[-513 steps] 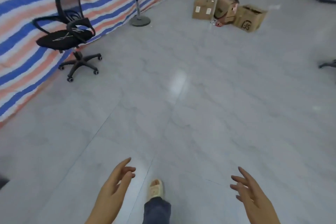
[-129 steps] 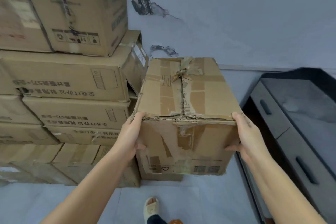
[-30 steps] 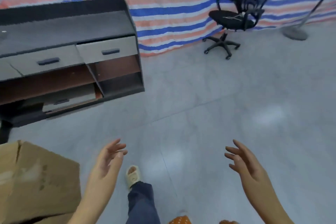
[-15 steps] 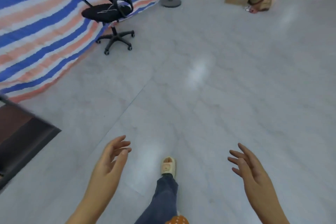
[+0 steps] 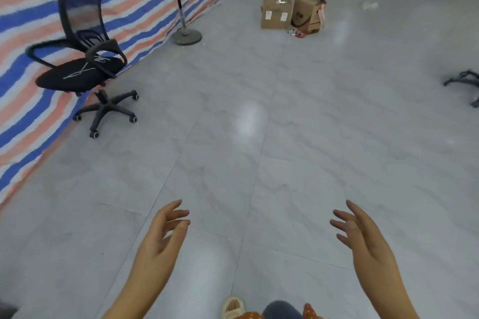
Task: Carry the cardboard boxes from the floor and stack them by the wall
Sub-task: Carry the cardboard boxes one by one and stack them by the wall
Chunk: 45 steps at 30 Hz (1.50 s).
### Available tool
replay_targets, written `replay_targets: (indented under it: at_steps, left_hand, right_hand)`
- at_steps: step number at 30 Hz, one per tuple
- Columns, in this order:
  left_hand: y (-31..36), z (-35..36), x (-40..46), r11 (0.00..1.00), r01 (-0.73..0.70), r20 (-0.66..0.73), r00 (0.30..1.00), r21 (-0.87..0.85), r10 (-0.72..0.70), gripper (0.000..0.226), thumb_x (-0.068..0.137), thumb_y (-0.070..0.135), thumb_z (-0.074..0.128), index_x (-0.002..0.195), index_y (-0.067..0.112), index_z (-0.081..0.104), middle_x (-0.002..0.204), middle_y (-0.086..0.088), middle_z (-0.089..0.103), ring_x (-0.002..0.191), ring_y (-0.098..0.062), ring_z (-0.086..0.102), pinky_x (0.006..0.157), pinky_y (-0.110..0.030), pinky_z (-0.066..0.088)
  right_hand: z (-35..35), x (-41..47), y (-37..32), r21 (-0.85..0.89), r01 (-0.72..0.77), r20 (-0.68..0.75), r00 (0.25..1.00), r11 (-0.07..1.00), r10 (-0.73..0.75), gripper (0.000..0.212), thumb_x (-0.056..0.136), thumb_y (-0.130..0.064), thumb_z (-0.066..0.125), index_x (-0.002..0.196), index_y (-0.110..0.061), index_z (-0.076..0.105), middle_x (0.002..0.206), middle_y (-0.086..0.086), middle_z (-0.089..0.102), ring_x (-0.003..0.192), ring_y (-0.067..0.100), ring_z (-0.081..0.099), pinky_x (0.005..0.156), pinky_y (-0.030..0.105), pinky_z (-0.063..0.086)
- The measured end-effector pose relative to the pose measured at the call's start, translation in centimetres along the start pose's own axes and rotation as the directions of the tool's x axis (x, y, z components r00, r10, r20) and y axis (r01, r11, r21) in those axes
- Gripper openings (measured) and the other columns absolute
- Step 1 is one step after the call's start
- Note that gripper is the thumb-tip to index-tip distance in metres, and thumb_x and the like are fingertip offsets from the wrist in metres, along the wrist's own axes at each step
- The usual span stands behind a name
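Two cardboard boxes stand on the grey floor far ahead: a closed flat-faced box [image 5: 276, 12] with white labels, and a torn, tilted box [image 5: 308, 11] leaning just right of it. My left hand [image 5: 166, 234] and my right hand [image 5: 359, 234] are held out low in front of me, palms turned inward, fingers relaxed and spread, holding nothing. Both hands are far from the boxes. The stack by the wall is out of view.
A black office chair [image 5: 83, 67] stands at the left by a striped tarp wall [image 5: 31, 21]. A fan stand's round base [image 5: 186, 36] sits beyond it. Small red items [image 5: 299, 33] lie by the boxes. Another chair's base [image 5: 464, 83] shows at the right edge.
The view has swung and advanced toward the two boxes, which now look closer. The dark cabinet has left the view. My hands stay empty and held out.
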<state>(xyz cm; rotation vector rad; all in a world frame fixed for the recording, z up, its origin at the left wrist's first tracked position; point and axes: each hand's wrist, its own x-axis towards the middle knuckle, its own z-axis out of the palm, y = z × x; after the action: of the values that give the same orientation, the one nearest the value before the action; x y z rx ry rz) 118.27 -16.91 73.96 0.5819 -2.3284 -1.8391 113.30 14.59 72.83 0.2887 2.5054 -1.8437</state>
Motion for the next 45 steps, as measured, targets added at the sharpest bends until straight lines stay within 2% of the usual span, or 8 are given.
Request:
replay_targets:
  at_steps: [3, 12, 18, 23, 29, 34, 40, 45]
  left_hand:
    - [2.0, 2.0, 5.0, 1.0, -0.02, 0.059, 0.998, 0.015, 0.019, 0.042, 0.076, 0.047, 0.051, 0.118, 0.042, 0.054, 0.11, 0.016, 0.064, 0.105, -0.007, 0.062, 0.095, -0.039, 0.047]
    - [6.2, 12.8, 20.7, 0.999, -0.036, 0.112, 0.993, 0.033, 0.032, 0.04, 0.076, 0.046, 0.051, 0.116, 0.043, 0.055, 0.11, 0.016, 0.064, 0.104, -0.007, 0.062, 0.097, -0.043, 0.047]
    - [11.1, 23.4, 31.5, 0.997, -0.077, 0.15, 0.986, 0.0, 0.076, 0.032, 0.091, 0.02, 0.052, 0.116, 0.039, 0.056, 0.111, 0.015, 0.065, 0.103, -0.008, 0.063, 0.096, -0.046, 0.048]
    - [14.3, 29.2, 38.9, 0.997, -0.071, 0.158, 0.985, -0.013, 0.072, 0.042, 0.074, 0.05, 0.051, 0.116, 0.044, 0.055, 0.113, 0.016, 0.064, 0.107, -0.008, 0.061, 0.093, -0.035, 0.047]
    - [14.0, 32.4, 48.0, 0.999, 0.048, 0.077, 0.996, 0.01, -0.049, 0.031, 0.093, 0.013, 0.05, 0.115, 0.035, 0.056, 0.109, 0.004, 0.067, 0.105, -0.014, 0.063, 0.098, -0.049, 0.046]
    - [15.0, 34.2, 59.6, 0.998, 0.066, 0.052, 0.996, 0.025, -0.067, 0.033, 0.094, 0.006, 0.05, 0.114, 0.032, 0.057, 0.109, 0.001, 0.067, 0.104, -0.014, 0.063, 0.098, -0.052, 0.046]
    - [21.5, 34.9, 77.2, 0.999, -0.054, 0.062, 0.997, 0.002, 0.054, 0.028, 0.089, 0.029, 0.051, 0.115, 0.038, 0.057, 0.11, 0.012, 0.066, 0.104, -0.008, 0.063, 0.097, -0.044, 0.047]
    - [24.7, 35.4, 88.2, 0.997, -0.066, 0.089, 0.994, 0.026, 0.064, 0.041, 0.076, 0.049, 0.049, 0.116, 0.041, 0.056, 0.11, 0.015, 0.064, 0.106, -0.006, 0.062, 0.097, -0.041, 0.047]
  right_hand:
    - [-0.2, 3.5, -0.3, 0.009, -0.034, -0.062, 0.997, 0.999, 0.034, 0.037, 0.099, -0.019, 0.041, 0.118, -0.05, 0.05, 0.11, -0.019, 0.067, 0.103, 0.003, 0.064, 0.089, 0.029, 0.049]
    - [-2.4, 20.0, 0.1, 0.026, -0.087, -0.13, 0.987, 0.996, 0.09, 0.036, 0.098, -0.016, 0.043, 0.115, -0.048, 0.05, 0.111, -0.014, 0.066, 0.1, 0.001, 0.065, 0.093, 0.033, 0.048]
    - [-7.4, 34.9, -2.0, 0.021, -0.017, -0.161, 0.987, 1.0, 0.02, 0.035, 0.097, -0.019, 0.045, 0.118, -0.046, 0.052, 0.108, -0.024, 0.066, 0.099, 0.001, 0.065, 0.09, 0.033, 0.047]
    - [-9.9, 45.4, -3.1, -0.012, -0.021, -0.126, 0.992, 1.0, 0.019, 0.037, 0.097, -0.017, 0.045, 0.117, -0.048, 0.051, 0.107, -0.024, 0.066, 0.099, 0.0, 0.065, 0.088, 0.028, 0.048]
    - [-8.2, 56.3, -3.0, -0.037, -0.059, -0.069, 0.996, 0.998, 0.056, 0.037, 0.096, -0.014, 0.047, 0.116, -0.045, 0.053, 0.105, -0.026, 0.066, 0.095, -0.001, 0.066, 0.086, 0.027, 0.049]
    - [-4.6, 67.9, -4.6, -0.035, -0.066, -0.08, 0.995, 0.997, 0.063, 0.036, 0.096, -0.013, 0.047, 0.115, -0.044, 0.053, 0.104, -0.016, 0.069, 0.094, -0.001, 0.066, 0.086, 0.026, 0.05]
    - [1.0, 83.6, -10.8, 0.005, -0.009, -0.133, 0.991, 1.0, 0.01, 0.035, 0.098, -0.013, 0.044, 0.121, -0.037, 0.054, 0.106, -0.013, 0.069, 0.094, 0.001, 0.067, 0.086, 0.029, 0.051]
    - [5.1, 93.4, -14.4, -0.018, -0.001, -0.101, 0.995, 1.0, 0.0, 0.03, 0.096, -0.023, 0.044, 0.12, -0.04, 0.051, 0.11, -0.015, 0.067, 0.097, 0.001, 0.066, 0.092, 0.038, 0.049]
